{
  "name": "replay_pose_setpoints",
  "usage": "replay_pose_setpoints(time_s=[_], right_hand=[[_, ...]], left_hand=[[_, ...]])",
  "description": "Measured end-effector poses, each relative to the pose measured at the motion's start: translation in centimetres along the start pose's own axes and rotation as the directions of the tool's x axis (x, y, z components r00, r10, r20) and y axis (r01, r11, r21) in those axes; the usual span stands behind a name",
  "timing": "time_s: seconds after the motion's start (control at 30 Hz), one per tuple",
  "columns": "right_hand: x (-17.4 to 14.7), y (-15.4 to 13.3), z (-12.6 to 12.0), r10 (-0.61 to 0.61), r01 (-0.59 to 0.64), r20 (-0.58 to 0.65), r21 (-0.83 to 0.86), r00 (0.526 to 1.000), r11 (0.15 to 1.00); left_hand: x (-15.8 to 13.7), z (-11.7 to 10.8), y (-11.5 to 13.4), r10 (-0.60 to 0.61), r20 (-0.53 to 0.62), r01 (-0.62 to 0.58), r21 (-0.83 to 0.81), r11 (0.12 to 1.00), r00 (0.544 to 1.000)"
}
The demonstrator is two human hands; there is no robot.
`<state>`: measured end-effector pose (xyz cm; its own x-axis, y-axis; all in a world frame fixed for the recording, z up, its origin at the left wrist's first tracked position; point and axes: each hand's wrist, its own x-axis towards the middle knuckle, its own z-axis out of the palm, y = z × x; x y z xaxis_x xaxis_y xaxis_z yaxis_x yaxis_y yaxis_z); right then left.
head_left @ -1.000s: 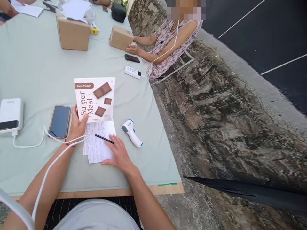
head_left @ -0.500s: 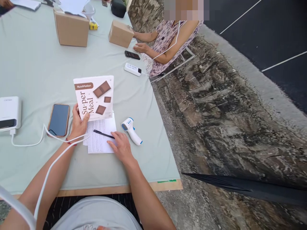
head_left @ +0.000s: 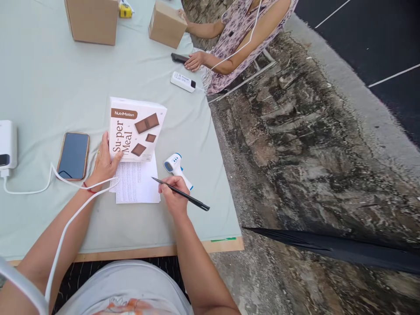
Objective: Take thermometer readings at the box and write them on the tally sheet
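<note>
My left hand (head_left: 104,162) grips the lower left edge of a white "Su-per Meal" box (head_left: 144,135), its printed front tilted up toward me. Below that box lie printed paper sheets (head_left: 139,188), their far part hidden behind it. Between the fingers of my right hand (head_left: 175,197) is a black pen (head_left: 190,199), its tip pointing left above the right edge of the paper. A white and blue infrared thermometer (head_left: 179,169) lies just beyond my right hand. To the left of my left hand rests a smartphone (head_left: 73,155) in a brown-edged case.
A white power bank (head_left: 8,142) sits at the left; its white cable (head_left: 29,192) crosses my left wrist. Farther back are two cardboard boxes (head_left: 92,24) (head_left: 167,26), a yellow item (head_left: 125,9) and a white device (head_left: 183,82). Another person's hand (head_left: 195,61) touches a black phone (head_left: 177,57).
My right hand has picked the pen up off the paper. The meal box has shifted slightly right in view. The other person's hand has moved onto the black phone.
</note>
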<state>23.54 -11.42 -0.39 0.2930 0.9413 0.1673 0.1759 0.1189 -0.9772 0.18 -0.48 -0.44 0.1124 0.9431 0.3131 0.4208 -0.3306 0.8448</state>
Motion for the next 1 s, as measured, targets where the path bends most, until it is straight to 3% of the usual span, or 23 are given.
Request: replay_pose_setpoints(time_s=[0.1,0.23,0.7,1.0], right_hand=[[-0.8,0.1,2.1,0.054,-0.058,0.042,0.09,0.998,0.994],[-1.6,0.7,3.7,0.127,-0.128,-0.027,-0.015,0.991,0.992],[-2.1,0.9,4.7,0.152,-0.154,-0.026,-0.134,0.988,0.979],[-2.0,1.0,4.4,0.128,-0.122,0.019,-0.186,0.992,0.975]], left_hand=[[-0.1,-0.2,0.0,0.029,0.04,-0.03,0.024,0.999,0.999],[-0.2,-0.3,0.3,0.04,0.05,-0.042,0.027,0.999,0.998],[0.0,-0.4,0.5,0.097,0.045,-0.098,0.017,0.995,0.994],[0.2,-0.6,0.3,0.053,0.094,-0.054,0.004,0.999,0.994]])
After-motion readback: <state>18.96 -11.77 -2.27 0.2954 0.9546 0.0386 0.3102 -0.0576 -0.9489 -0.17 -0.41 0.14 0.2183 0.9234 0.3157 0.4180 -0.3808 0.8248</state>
